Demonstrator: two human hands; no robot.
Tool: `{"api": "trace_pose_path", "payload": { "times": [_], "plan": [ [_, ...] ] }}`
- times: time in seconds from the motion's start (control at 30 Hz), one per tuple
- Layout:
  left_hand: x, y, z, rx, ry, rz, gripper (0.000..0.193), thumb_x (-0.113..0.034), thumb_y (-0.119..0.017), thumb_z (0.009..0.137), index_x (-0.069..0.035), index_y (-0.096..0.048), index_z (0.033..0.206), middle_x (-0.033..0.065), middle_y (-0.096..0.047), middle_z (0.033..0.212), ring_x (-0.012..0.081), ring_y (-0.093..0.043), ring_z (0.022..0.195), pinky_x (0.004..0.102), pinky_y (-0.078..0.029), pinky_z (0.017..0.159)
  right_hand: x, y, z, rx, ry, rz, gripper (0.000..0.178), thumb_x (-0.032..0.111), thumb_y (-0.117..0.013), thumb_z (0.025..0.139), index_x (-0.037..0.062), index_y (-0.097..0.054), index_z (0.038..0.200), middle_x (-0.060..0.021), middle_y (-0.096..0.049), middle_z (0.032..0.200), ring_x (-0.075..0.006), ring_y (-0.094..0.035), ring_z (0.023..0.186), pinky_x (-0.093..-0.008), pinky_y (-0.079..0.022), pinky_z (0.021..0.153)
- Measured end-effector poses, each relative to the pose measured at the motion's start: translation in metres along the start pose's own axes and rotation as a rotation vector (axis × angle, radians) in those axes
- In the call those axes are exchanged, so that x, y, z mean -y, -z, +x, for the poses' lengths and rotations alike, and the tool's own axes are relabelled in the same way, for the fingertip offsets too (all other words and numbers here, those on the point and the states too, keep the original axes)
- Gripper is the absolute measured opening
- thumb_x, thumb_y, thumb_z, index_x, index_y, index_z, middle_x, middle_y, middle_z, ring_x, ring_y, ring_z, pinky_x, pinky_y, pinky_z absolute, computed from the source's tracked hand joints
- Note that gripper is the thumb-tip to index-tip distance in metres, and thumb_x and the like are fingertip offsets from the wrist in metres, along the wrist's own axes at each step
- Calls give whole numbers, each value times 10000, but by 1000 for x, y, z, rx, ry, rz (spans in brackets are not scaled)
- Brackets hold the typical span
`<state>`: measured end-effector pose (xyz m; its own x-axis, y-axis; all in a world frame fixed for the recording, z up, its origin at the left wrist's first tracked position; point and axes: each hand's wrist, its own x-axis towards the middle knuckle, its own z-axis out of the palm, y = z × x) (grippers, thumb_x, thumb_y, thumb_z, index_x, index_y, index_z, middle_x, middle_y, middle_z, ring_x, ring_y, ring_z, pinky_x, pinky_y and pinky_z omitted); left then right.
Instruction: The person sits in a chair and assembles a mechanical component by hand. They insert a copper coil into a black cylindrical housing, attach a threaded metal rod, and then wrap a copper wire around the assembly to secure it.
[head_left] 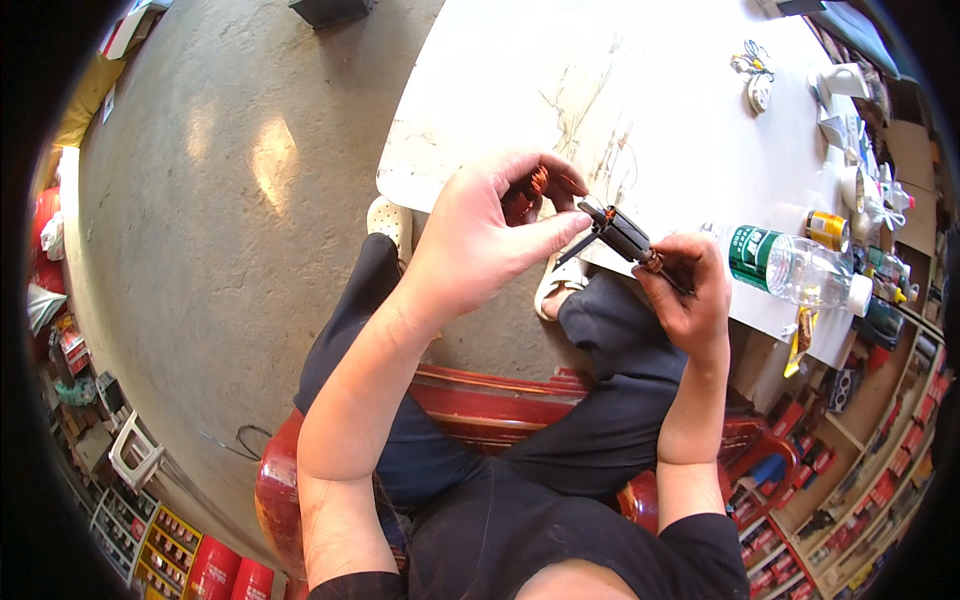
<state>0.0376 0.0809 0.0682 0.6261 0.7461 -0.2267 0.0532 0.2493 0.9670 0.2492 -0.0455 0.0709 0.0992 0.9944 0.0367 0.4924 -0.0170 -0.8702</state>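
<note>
Between my hands, above the near edge of the white table [450, 130], is a motor armature [622, 236] with a black slotted core and copper winding at its ends. My right hand [697, 295] grips its lower right end between thumb and fingers. My left hand [475, 225] is curled around a coil of copper wire [530, 192], partly hidden by the fingers. The left thumb and fingertips come to the armature's upper left end, where a thin wire shows. A dark narrow rod or strip [577, 247] sticks out below that end; what it belongs to is unclear.
On the table's right side lie a plastic bottle [800, 270] with a green label, a yellow can [827, 229], a white mug [845, 80] and a bundled cable [757, 75]. Thin wire-like lines [580, 105] cross the tabletop. I sit on a red wooden chair [450, 400]; stocked shelves [880, 450] stand at right.
</note>
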Motion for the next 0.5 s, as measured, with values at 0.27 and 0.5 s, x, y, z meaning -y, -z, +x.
{"api": "trace_pose_path", "payload": {
  "times": [0.27,0.5],
  "plan": [
    [4,-10,-4,-130,-296,272,218,-31,-738,779,-45,-671,985,-49,-586,747,32,-434,628,184,-364,560,0,-3,-4,-38,49,-120,291,-23,-754,782,-1,-585,1018,-88,-665,829,-133,-667,748,-253,-539,661],
    [12,-14,-2,-231,-499,462,224,-10,-730,727,-44,-656,936,37,-614,768,118,-539,658,251,-452,601,7,-7,6,-51,160,-219,309,-30,-773,723,23,-599,973,-93,-656,796,-194,-639,668,-285,-510,580]
  ]
}}
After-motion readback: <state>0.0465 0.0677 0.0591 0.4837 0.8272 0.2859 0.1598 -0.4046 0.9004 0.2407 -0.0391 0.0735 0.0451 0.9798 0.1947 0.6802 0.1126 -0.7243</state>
